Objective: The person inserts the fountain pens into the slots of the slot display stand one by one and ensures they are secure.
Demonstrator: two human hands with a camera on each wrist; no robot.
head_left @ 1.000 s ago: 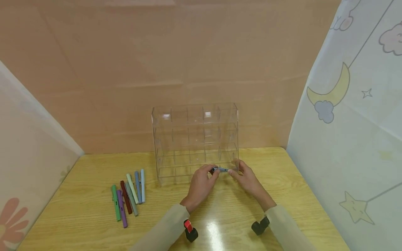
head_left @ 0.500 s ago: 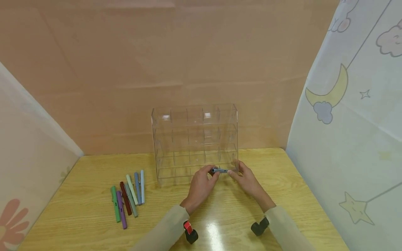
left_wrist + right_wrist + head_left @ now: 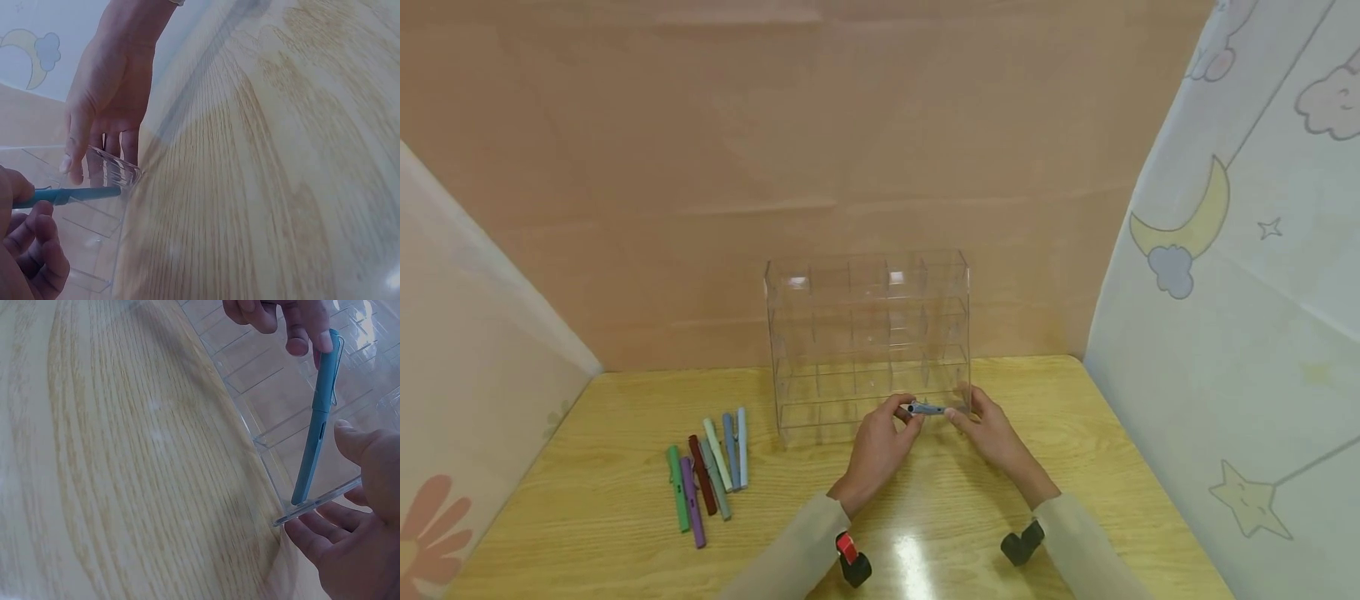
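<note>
Blue pen [image 3: 311, 447] pinched at its clip end by the fingers of our left hand [image 3: 878, 437]: it runs sideways from them toward our right hand [image 3: 997, 433]. There, our right thumb and fingers straddle the side wall of the clear rack [image 3: 870, 340] near its lower corner, holding it, though how firmly does not show. The pen's far end lies just beside that wall, between us and our right fingers; whether it touches, we cannot tell. Seven loose pens [image 3: 703, 479] lie on the bench [image 3: 1060, 433], well left of our left fingers. We judge that with only one end pinched, the pen could twist or drop; should its far end catch the wall, pushing could skew the rack if our right fingers slacken.
</note>
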